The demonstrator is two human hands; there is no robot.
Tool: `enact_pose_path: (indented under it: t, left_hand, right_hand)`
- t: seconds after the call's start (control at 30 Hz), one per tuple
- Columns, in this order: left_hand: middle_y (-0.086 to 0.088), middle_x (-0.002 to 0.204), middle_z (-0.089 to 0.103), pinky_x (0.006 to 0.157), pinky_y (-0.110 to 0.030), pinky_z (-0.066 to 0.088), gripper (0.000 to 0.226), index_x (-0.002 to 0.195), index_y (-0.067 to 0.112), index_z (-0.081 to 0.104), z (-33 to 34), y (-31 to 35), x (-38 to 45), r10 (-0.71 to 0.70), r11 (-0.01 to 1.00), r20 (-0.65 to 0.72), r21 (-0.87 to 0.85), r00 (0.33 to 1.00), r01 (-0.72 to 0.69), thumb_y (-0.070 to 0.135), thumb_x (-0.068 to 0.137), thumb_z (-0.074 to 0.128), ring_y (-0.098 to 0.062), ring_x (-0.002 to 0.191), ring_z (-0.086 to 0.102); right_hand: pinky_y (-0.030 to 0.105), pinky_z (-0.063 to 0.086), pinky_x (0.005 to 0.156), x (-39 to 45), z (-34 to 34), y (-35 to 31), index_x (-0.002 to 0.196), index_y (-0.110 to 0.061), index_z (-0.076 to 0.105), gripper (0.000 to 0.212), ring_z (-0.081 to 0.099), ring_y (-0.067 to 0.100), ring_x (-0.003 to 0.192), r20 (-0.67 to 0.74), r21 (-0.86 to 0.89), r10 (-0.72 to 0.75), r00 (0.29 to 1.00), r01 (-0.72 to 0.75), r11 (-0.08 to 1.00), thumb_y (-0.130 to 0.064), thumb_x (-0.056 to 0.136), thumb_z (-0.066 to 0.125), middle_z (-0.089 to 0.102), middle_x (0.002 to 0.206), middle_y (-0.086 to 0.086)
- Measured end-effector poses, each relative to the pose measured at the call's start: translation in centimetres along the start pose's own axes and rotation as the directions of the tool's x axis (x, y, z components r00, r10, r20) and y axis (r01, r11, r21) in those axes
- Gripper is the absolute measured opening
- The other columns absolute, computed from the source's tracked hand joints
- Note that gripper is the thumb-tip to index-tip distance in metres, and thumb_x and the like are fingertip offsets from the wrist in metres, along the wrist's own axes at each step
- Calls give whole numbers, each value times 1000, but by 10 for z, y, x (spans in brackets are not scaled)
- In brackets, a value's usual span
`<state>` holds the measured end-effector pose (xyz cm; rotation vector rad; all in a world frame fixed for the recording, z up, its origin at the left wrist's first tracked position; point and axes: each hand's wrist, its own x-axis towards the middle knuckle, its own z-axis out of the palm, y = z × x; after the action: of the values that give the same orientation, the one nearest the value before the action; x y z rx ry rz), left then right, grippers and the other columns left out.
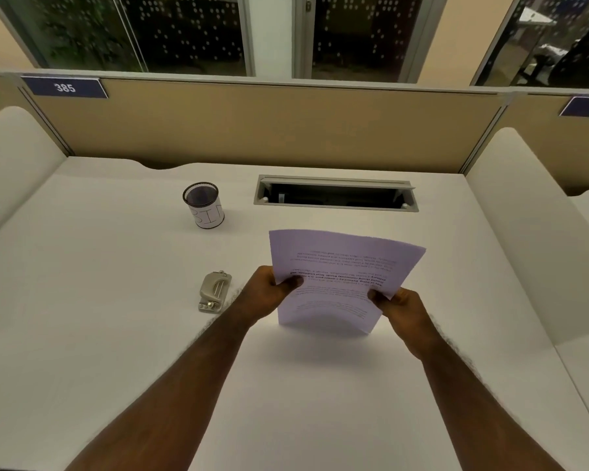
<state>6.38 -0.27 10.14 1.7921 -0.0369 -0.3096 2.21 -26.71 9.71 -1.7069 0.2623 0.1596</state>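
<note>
You held the paper [344,266] over the surface [116,334] with both hands: your left hand [267,290] pinched its left edge with the thumb on top, and your right hand [400,305] pinched its right edge, so each grip was clamped on the paper. The paper bent in a curve between your two grips, with its printed words upside down to you. A grey hole punch [214,292] lay just left of your left grip, a black mesh cup [204,205] stood farther off beyond it, and an open slot [335,193] lay beyond the paper.
</note>
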Motion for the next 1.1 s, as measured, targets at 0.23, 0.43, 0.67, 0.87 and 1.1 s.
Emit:
enact_pose_path:
  t: [0.23, 0.43, 0.67, 0.87, 1.1]
  left_hand:
    - [0, 106, 76, 69, -32, 60, 22, 111, 20, 68, 7, -11, -4, -182, 823, -106, -560, 978, 92, 13, 90, 65, -20, 98, 72]
    - [-6, 113, 74, 72, -35, 61, 32, 121, 13, 62, 20, -31, -14, -293, 671, 72, -695, 953, 259, 5, 90, 61, -23, 100, 72]
    - [-5, 92, 78, 69, -34, 61, 13, 99, 11, 70, -42, -26, 1, -355, 705, -45, -669, 934, 236, 15, 91, 61, -22, 86, 71]
    - [-10, 111, 74, 82, -39, 59, 35, 116, 10, 67, -72, -19, 5, -175, 954, 83, -234, 981, 190, 22, 84, 72, -29, 102, 71]
    - [7, 95, 78, 75, -22, 59, 19, 101, 20, 73, -57, -25, 0, -36, 997, 7, -69, 999, 36, 16, 82, 74, -9, 91, 73]
  right_hand:
    - [49, 44, 102, -10, 6, 28, 150, -23, 25, 81, 53, 29, 125, -54, 275, 420, 906, -391, 878, -44, 84, 67, 49, 144, 5]
    - [45, 54, 87, -15, 20, 37, 131, -11, 54, 38, 63, 30, 108, 100, 459, 350, 931, -355, 814, -8, 93, 57, 67, 122, 13]
    - [39, 60, 82, -6, -14, 28, 126, -11, 56, 35, 67, 29, 105, 39, 290, 204, 978, -207, 934, -5, 92, 57, 69, 117, 14]
    - [47, 52, 94, 1, -23, 2, 107, -13, 69, 20, 68, 32, 104, -15, 132, 60, 998, -57, 990, -10, 88, 65, 71, 112, 15]
    - [30, 55, 80, 5, -20, 7, 108, -10, 70, 21, 71, 20, 90, -105, -31, 6, 994, -10, 999, -15, 88, 67, 74, 104, 12]
